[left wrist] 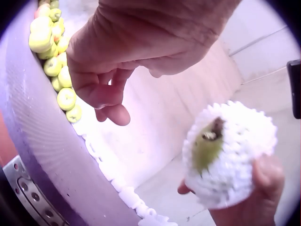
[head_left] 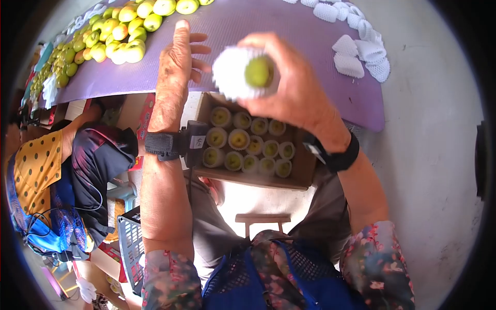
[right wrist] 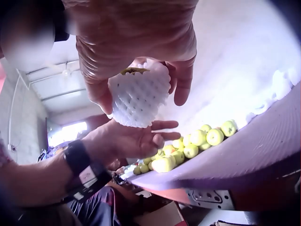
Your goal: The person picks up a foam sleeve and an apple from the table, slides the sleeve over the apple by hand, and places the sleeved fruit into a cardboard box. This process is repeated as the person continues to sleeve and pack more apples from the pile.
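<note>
A green fruit in a white foam net (head_left: 235,72) is gripped by my right hand (head_left: 297,85), its bare end showing. In the left wrist view the netted fruit (left wrist: 240,155) shows a brown stem end. The right wrist view has the net (right wrist: 140,96) between the thumb and fingers of my right hand (right wrist: 136,42). My left hand (head_left: 181,62) is beside it, apart from the fruit, holding nothing, with fingers extended. Below both hands, a cardboard box (head_left: 243,179) holds rows of netted fruit (head_left: 238,139).
Loose green fruit (head_left: 119,33) is piled at the left of the purple-covered table (head_left: 279,20). Empty foam nets (head_left: 361,54) lie at its right. A dark plastic crate (head_left: 130,248) stands by my left arm, and another person (head_left: 41,165) sits at the left.
</note>
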A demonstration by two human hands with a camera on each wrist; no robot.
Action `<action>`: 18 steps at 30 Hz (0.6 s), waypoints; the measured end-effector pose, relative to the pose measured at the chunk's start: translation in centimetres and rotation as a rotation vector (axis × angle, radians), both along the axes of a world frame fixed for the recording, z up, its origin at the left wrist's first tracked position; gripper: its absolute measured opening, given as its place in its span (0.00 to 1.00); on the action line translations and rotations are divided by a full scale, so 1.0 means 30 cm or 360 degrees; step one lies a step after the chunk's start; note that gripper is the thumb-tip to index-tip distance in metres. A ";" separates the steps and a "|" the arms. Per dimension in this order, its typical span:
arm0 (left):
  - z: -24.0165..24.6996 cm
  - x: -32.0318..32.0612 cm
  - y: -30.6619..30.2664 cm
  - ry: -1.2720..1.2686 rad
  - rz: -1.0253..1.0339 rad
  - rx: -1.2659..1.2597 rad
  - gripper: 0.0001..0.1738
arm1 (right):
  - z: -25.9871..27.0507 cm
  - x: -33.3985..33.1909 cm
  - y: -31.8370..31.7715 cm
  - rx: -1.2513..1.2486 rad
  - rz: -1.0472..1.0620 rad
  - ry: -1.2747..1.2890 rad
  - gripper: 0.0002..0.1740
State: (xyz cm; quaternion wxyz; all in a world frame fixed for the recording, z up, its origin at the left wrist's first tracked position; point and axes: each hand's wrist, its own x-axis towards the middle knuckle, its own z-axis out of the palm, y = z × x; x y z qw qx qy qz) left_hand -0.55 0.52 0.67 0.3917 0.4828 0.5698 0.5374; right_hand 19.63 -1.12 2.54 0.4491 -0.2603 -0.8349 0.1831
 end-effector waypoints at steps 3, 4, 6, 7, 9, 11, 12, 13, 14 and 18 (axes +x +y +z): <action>0.023 -0.048 -0.018 -0.0067 0.0016 0.0049 0.38 | -0.069 -0.044 -0.084 0.0045 0.0129 -0.0360 0.31; 0.027 -0.055 -0.025 -0.0080 0.0016 0.0071 0.38 | -0.119 -0.060 -0.101 -0.0025 0.0183 -0.0467 0.31; 0.032 -0.062 -0.045 -0.0019 -0.0021 0.0085 0.38 | -0.220 -0.075 -0.108 -0.0150 0.0221 -0.0752 0.32; 0.033 -0.062 -0.053 0.0016 -0.0042 0.0094 0.38 | -0.275 -0.080 -0.107 -0.0211 0.0242 -0.0898 0.33; 0.048 -0.054 -0.067 0.0129 -0.0042 0.0164 0.36 | -0.392 -0.080 -0.081 -0.0288 0.0141 -0.1167 0.34; 0.049 -0.055 -0.063 0.0247 -0.0033 0.0146 0.35 | -0.545 -0.077 -0.033 -0.0322 0.0043 -0.1326 0.35; 0.046 -0.055 -0.061 0.0308 -0.0028 0.0130 0.35 | -0.636 -0.073 -0.004 -0.0326 0.0003 -0.1353 0.36; 0.049 -0.052 -0.065 0.0300 -0.0019 0.0144 0.32 | -0.700 -0.072 0.018 -0.0332 -0.0035 -0.1378 0.36; 0.045 -0.055 -0.064 0.0296 -0.0021 0.0146 0.32 | -0.733 -0.075 0.029 -0.0367 -0.0041 -0.1399 0.34; 0.042 -0.064 -0.068 0.0345 -0.0044 0.0148 0.31 | -0.858 -0.076 0.058 -0.0407 -0.0138 -0.1385 0.30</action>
